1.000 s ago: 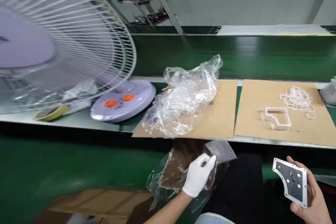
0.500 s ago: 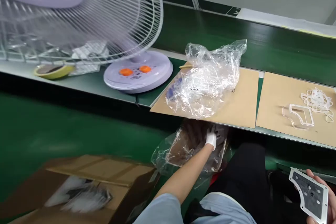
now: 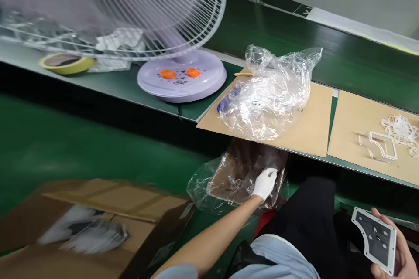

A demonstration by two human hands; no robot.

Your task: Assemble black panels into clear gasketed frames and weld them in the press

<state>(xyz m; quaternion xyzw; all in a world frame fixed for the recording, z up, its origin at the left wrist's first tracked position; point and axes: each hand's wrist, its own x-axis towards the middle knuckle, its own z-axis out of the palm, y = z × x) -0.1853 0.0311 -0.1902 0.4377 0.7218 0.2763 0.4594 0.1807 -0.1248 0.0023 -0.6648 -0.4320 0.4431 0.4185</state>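
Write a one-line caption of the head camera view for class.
Gloved left hand touches a plastic bag while the right hand holds a black-and-white plate.

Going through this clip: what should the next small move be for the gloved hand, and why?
Probably the gloved left hand should lift the edge of the clear plastic bag it rests on, because that hand is already at the bag while the right hand is occupied holding a black-faced plate.
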